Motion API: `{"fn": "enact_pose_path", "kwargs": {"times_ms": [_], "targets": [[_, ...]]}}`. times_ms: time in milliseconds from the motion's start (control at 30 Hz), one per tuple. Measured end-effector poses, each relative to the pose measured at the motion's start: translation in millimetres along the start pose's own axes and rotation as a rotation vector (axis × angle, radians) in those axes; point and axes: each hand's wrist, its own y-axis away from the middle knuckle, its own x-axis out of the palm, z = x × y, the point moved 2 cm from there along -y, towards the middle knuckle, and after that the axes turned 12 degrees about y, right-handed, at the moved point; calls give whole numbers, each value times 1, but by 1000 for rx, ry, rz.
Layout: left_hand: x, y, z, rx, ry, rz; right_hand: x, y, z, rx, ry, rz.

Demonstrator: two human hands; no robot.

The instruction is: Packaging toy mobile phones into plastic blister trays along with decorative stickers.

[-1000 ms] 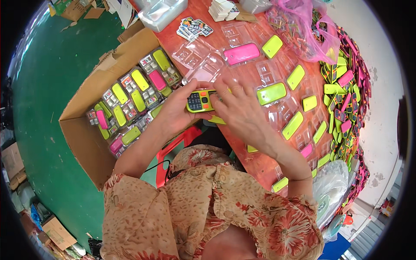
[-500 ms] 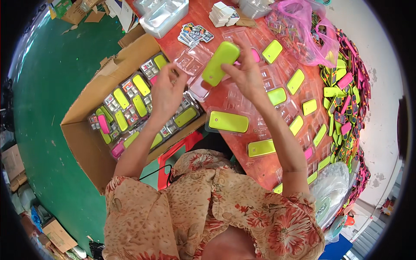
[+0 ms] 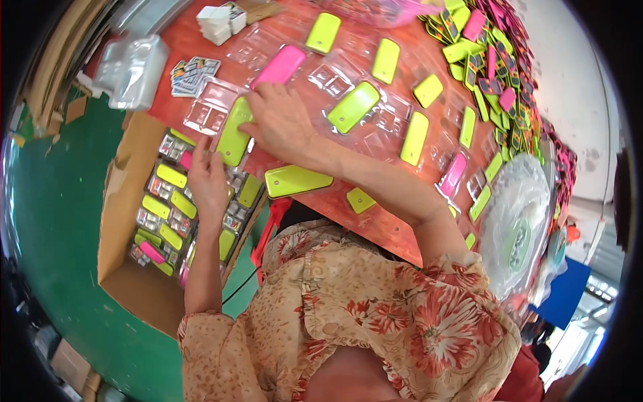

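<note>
My right hand (image 3: 284, 127) is closed on the upper right edge of a lime-green toy phone (image 3: 234, 137), with the thumb along its side. The phone lies tilted over a clear plastic blister tray (image 3: 209, 107), whose moulded compartments show at its upper left. My left hand (image 3: 209, 184) has its fingers curled together at the tray's lower left edge, just above the carton. What the left fingertips pinch is partly hidden. Beyond my right hand a pink toy phone (image 3: 281, 65) lies in another tray. A further lime-green toy phone (image 3: 298, 181) rests near the table's front edge.
An open cardboard carton (image 3: 127, 261) at left holds rows of filled trays. More trays with toy phones cover the red table (image 3: 388, 231). Printed cards (image 3: 194, 76), white cards (image 3: 216, 25) and stacked clear trays (image 3: 134, 70) sit at far left; a toy-phone heap (image 3: 499, 74) lies at far right.
My right hand has brought the lime-green toy phone down and left onto the tray; it was held up before. My left hand has moved to the tray's lower edge. The view has turned.
</note>
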Motion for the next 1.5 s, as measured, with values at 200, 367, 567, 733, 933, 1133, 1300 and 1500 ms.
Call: {"fn": "enact_pose_path", "kwargs": {"times_ms": [200, 367, 567, 733, 933, 1133, 1300, 1500], "targets": [[-8, 2, 0, -32, -49, 81, 1, 12, 3, -113, 130, -51], [-5, 3, 1, -80, 75, 141, -36, 31, -6, -96, 23, -144], [4, 14, -14, 214, -303, 42, -90, 122, -26, 30, 8, 21], [19, 55, -24, 948, -836, 441, -77, 178, -32, 53, 159, 314], [57, 83, -2, 894, -1013, 898, -81, 193, -46, -69, 147, 320], [80, 99, 1, 852, -1066, 675, -115, 225, -62, 185, 204, 9], [92, 111, 5, 899, -1114, 564, -130, 295, -65, 571, 287, -99], [134, 119, 8, 980, -1138, 826, -104, 328, -63, 636, 342, -59]]}}
